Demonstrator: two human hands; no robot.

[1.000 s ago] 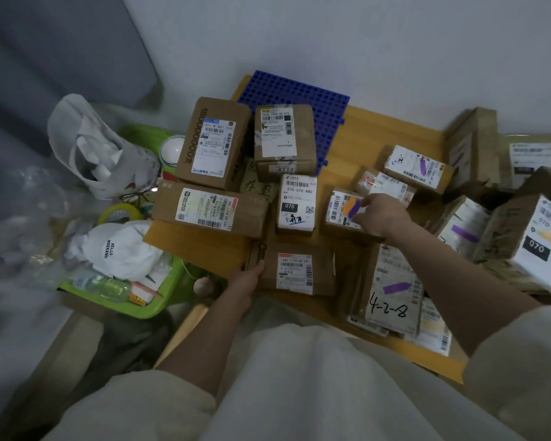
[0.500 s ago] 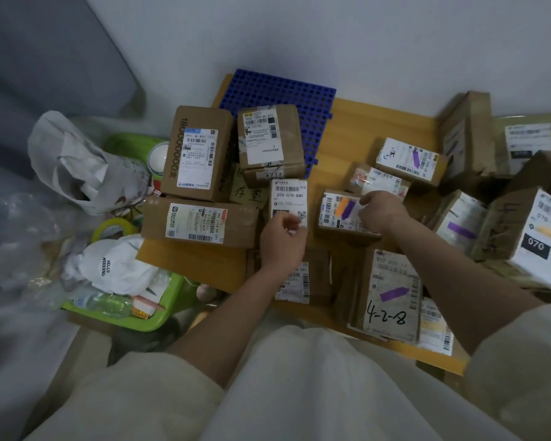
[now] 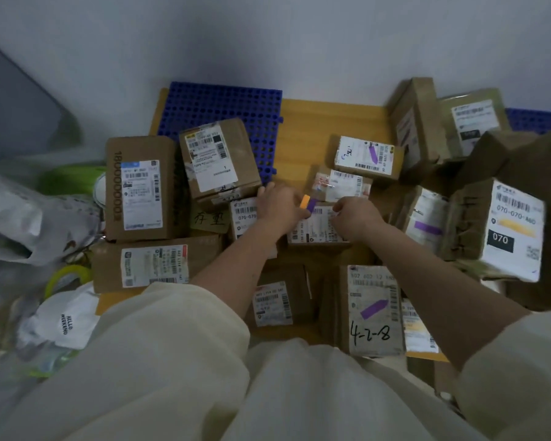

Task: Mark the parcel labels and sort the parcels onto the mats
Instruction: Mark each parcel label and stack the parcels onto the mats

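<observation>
A small brown parcel (image 3: 315, 229) with a white label lies mid-board. Orange and purple marks (image 3: 308, 203) show at its upper left corner. My left hand (image 3: 275, 206) grips its left edge at those marks, and my right hand (image 3: 353, 216) is curled on its right side. A blue mat (image 3: 223, 106) lies at the back with one parcel (image 3: 217, 160) partly on it. A second blue mat (image 3: 536, 119) peeks out at far right. Purple-marked parcels sit at the back (image 3: 366, 155) and near me, one of them with 4-2-8 written on it (image 3: 372, 310).
Unmarked boxes (image 3: 140, 189) (image 3: 153, 265) crowd the left of the wooden board (image 3: 331, 122). Stacked boxes, one labelled 070 (image 3: 512, 230), fill the right. A white bag (image 3: 29, 214), a tape roll (image 3: 66, 275) and a green tray (image 3: 45, 372) lie left of the board.
My left hand left the near parcel's edge and reached forward to the small parcel under my right hand. My head has leaned closer to the board.
</observation>
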